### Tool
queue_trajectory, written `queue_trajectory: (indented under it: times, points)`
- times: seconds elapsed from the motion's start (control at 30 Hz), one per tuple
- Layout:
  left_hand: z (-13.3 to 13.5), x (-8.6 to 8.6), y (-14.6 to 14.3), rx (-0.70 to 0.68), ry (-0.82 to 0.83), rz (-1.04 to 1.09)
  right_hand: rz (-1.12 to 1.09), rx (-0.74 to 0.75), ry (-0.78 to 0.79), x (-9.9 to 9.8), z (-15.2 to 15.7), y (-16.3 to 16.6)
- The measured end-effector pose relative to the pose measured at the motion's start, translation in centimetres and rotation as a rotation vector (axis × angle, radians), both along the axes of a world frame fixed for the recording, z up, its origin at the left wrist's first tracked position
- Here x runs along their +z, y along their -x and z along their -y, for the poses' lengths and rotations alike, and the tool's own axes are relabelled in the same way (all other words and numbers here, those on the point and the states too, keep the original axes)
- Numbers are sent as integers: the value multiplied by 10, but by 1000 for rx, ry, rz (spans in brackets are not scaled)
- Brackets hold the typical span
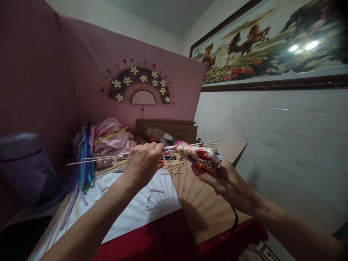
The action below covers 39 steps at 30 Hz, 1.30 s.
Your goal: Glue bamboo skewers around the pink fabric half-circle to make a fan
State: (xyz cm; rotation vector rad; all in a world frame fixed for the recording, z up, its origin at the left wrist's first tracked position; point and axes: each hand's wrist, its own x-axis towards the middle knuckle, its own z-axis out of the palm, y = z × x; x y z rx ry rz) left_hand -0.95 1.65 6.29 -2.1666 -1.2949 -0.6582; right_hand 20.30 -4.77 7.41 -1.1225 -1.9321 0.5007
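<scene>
My left hand is closed in a pinch on a thin wooden stick that runs out to the left over the table. My right hand is wrapped round a glue gun covered in flower-patterned tape, its nozzle pointing left at the fingertips of my left hand. The gun's black cord hangs down past my right wrist. Both hands are held above a heap of loose sticks.
A sheet of brown cardboard and white paper cover the red table. Coloured straws, pink cloth and an open cardboard box stand behind. A decorated fan hangs on the pink panel; a framed picture is on the right wall.
</scene>
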Motion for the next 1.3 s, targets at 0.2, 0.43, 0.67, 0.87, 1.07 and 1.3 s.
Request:
queue_trajectory:
  times: [0.2, 0.43, 0.67, 0.87, 1.07, 1.3]
  points:
    - [0, 0, 1, 3, 28, 31, -33, -12, 63, 6, 2, -4]
    - [1, 1, 0, 13, 21, 36, 16, 8, 125, 5, -2, -6]
    - [3, 2, 0, 14, 35, 21, -54, 51, 125, 12, -1, 6]
    - [1, 1, 0, 26, 12, 19, -76, 53, 135, 10, -3, 6]
    - [0, -1, 0, 26, -8, 11, -119, 62, 134, 9, -4, 8]
    - [-1, -1, 0, 29, -11, 13, -100, 55, 147, 8, -5, 7]
